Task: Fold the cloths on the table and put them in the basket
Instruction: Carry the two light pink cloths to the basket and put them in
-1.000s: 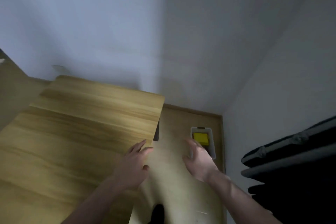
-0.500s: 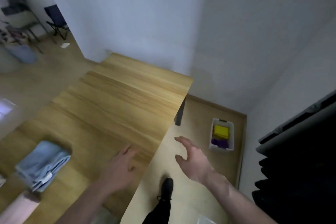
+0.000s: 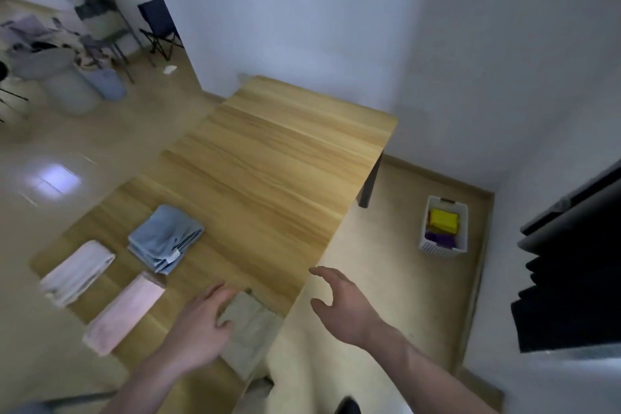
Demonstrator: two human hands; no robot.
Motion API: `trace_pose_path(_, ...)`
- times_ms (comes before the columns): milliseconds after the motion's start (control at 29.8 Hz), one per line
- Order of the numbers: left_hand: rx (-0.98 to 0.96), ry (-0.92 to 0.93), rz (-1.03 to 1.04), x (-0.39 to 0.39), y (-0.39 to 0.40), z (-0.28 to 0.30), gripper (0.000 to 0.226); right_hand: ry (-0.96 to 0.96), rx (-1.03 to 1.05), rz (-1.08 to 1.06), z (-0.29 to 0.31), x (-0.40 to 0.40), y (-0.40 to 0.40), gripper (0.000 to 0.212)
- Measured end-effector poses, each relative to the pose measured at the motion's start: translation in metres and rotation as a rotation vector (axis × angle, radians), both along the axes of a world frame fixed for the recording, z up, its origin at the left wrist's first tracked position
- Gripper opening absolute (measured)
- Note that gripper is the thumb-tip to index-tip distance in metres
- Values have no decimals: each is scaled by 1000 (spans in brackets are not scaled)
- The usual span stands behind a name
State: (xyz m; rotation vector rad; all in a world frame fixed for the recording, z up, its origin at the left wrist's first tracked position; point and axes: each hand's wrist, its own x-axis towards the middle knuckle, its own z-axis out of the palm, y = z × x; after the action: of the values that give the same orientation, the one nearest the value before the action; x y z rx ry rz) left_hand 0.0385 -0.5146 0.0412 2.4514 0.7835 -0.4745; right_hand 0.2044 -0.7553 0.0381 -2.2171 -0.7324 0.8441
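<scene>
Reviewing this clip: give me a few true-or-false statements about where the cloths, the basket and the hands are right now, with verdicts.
1. The white slotted plastic basket stands on the floor, right of the wooden table. True.
2. The basket is empty. False: a yellow cloth and a purple cloth lie in it.
3. The left hand touches the beige folded cloth at the table's near edge. True.
4. The right hand grips the light blue folded cloth. False: it hangs open over the floor, holding nothing.
</scene>
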Motion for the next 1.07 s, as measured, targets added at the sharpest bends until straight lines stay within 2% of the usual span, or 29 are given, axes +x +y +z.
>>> trace_pose_path(268,-82,-7,-1,-78,51,3,58,64,-54,41,-12,-84,69,56)
trace_pose_path(403,-92,44,-54,-130,95,-4,59,56,-72,-10,-17,-137,114,56)
trace_pose_path(604,-105,23,-90,-191,171,-16,57,18,-110,-50,-19,-203,157,53)
trace_pose_path(939,-99,-64,32,-213,233,-25,50,5,-137,-13,-32,-205,197,52)
trace_pose_path(1073,-91,-14,66,-214,262,-26,51,24,-127,32,-40,-207,226,53)
